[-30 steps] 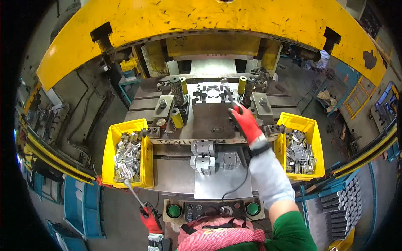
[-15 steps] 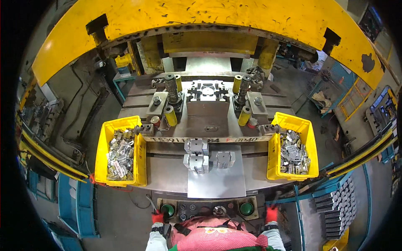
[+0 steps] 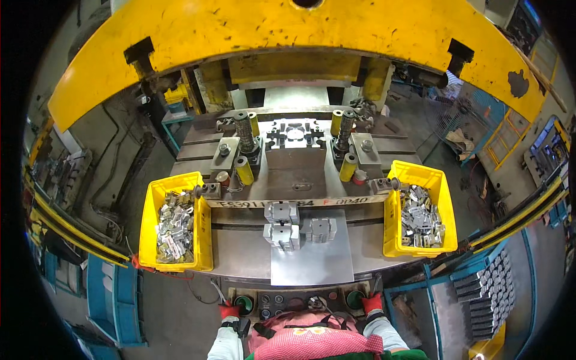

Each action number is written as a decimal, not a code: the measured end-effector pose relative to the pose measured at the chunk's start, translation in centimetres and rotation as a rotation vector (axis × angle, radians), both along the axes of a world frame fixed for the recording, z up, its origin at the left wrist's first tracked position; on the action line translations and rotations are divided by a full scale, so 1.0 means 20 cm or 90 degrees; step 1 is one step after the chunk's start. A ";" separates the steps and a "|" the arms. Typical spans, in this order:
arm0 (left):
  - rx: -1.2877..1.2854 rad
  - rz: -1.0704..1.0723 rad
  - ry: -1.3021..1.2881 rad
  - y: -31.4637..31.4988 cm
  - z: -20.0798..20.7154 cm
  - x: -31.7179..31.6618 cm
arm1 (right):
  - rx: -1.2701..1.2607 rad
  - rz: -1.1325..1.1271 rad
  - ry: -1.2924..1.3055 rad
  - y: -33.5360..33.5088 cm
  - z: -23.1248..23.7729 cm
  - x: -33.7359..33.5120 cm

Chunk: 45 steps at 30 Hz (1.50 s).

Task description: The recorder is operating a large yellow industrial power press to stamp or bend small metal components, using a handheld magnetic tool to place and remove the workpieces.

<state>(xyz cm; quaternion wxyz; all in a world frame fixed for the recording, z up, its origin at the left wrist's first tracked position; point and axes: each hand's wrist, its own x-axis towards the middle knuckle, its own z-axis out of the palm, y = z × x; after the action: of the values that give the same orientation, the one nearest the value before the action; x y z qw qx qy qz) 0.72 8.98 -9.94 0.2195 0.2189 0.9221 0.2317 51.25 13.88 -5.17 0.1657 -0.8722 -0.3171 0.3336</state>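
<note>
While the left hand point(image 3: 229, 310), in a red glove, has its fingers curled round a slim metal tool point(image 3: 218, 291) that sticks up past them, it sits at the left green button point(image 3: 245, 304) — pressing or not, I cannot tell. The right hand point(image 3: 372, 303) likewise grips a second metal tool point(image 3: 377, 282), just beside the right green button point(image 3: 355, 299). Stacked metal parts point(image 3: 282, 234) stand well ahead, between both hands.
</note>
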 end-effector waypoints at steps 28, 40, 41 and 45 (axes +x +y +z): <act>0.161 0.159 -0.229 -0.25 0.13 -0.08 | 0.359 -0.395 0.150 -0.05 -0.01 0.20; 0.569 -0.452 -0.146 1.25 1.84 0.35 | 0.647 0.316 0.204 1.19 1.53 -0.48; 0.473 -0.491 -0.025 1.38 1.96 0.50 | 0.628 0.350 0.271 1.30 1.59 -0.55; 0.344 -0.503 -0.366 1.91 1.81 0.63 | 0.491 0.480 0.350 1.74 1.55 -0.79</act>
<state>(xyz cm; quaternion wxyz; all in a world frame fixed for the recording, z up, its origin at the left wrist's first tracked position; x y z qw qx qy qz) 13.30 47.15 26.33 0.4683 0.5242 0.5811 0.4101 35.50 48.65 25.83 0.4165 -0.4586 -0.6478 0.4434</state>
